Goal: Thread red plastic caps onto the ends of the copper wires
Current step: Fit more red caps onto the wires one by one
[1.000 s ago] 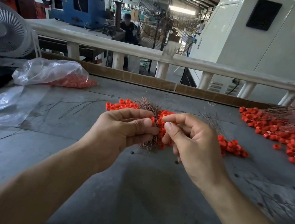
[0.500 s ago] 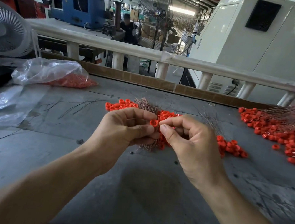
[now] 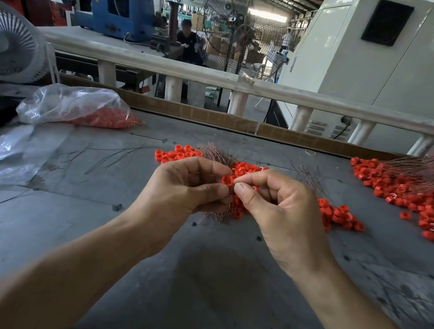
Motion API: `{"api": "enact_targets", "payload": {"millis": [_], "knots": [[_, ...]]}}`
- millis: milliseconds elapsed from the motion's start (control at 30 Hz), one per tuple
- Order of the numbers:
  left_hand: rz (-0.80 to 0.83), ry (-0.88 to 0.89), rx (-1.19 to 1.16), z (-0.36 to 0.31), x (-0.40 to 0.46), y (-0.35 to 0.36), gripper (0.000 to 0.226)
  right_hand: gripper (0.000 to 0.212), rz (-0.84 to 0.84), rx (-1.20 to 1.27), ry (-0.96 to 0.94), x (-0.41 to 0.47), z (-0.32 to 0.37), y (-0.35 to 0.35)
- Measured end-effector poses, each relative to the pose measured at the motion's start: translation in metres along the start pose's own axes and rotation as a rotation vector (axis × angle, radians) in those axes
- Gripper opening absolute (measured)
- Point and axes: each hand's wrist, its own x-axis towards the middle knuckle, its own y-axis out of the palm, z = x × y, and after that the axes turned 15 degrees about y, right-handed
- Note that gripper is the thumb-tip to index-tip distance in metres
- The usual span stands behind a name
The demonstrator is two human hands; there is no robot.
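On the grey surface (image 3: 203, 291), both hands meet: the left hand (image 3: 186, 188) grips a wire bundle (image 3: 216, 154), the right hand (image 3: 284, 216) pinches a red cap (image 3: 227, 180). Cap piles (image 3: 417, 197) crowd the right; a bag (image 3: 76, 106) lies far left.

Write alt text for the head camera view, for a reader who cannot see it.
Over a grey worktable, the left hand grips a bundle of copper wires while the right hand pinches a red plastic cap beside it. Loose red caps and a bag of caps lie beyond.
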Motion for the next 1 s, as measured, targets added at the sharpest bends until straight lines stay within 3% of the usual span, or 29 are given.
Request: {"api": "enact_targets", "payload": {"millis": [233,500,633,1000], "knots": [[-0.014,0.012,0.038,0.0030,0.0014,-0.0012,0.019,0.008,-0.072,0.051,-0.020,0.0013,-0.0006,-0.0010],[0.095,-0.069,-0.020,-0.0005,-0.0021,-0.0015,0.024,0.009,-0.045,0.035,-0.018,0.0020,-0.0048,0.0026],[0.102,-0.047,-0.002,-0.0021,-0.0017,-0.0008,0.034,0.008,-0.040,0.032,-0.025,0.0010,-0.0044,0.0039],[0.119,0.019,0.047,0.0019,-0.0009,-0.0046,0.028,0.009,0.006,0.023,-0.025,0.0018,-0.0024,0.0008]]}}
